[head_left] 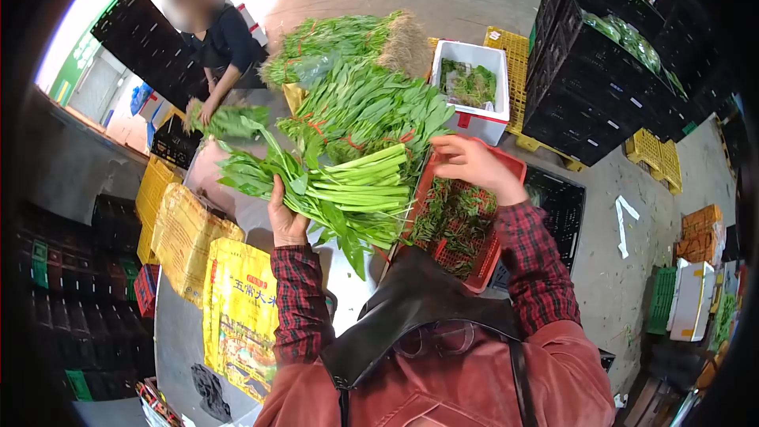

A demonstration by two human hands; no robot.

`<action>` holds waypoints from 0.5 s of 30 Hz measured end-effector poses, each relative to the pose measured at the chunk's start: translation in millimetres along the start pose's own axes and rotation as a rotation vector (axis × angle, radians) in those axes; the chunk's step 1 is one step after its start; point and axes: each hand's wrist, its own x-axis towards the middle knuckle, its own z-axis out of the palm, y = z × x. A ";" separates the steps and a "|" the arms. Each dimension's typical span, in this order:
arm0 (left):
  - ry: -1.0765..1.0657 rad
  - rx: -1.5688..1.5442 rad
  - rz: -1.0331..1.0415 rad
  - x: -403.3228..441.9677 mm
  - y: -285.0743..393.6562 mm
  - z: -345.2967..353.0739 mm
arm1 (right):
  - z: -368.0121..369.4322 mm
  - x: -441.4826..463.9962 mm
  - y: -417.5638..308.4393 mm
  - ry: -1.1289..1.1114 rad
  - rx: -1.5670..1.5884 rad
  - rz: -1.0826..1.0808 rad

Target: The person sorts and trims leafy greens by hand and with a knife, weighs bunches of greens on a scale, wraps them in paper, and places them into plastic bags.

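Observation:
A loose bunch of long-stemmed leafy greens [360, 190] lies across my left hand [286, 213], its leaves to the left and its pale green stems to the right. My left fingers are curled around the underside of the bunch and partly hidden by it. My right hand [470, 164] hovers above the far end of a red plastic crate [482, 269], fingers stretched out and slightly bent, with nothing visible in them. Inside that crate are leafy scraps [455, 221]. Just beyond the held bunch, tied bundles of greens [371, 107] are piled on the table.
A co-worker [229, 43] at the far left handles a green bundle [229, 120]. Yellow printed sacks [241, 300] lie left of me. A white foam box [506, 83] stands beyond the red crate. Stacked black crates [585, 79] rise at right, near yellow pallets [655, 160].

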 end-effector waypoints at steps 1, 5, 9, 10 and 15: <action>0.012 -0.014 -0.020 1.5 -7.7 2.3 | 18.6 6.6 -6.1 -0.040 0.164 0.052; -0.085 0.037 -0.087 3.2 -26.1 19.9 | 54.3 14.4 -0.1 -0.023 0.698 0.002; -0.088 0.162 -0.129 -0.2 -16.2 7.5 | 23.3 2.4 -17.0 0.007 0.489 0.165; -0.082 0.162 -0.130 -1.6 -13.2 4.7 | 12.2 -2.8 -17.5 0.016 0.291 0.267; -0.030 0.021 -0.103 -5.1 -9.5 1.4 | 3.2 -8.2 37.4 0.303 0.616 0.093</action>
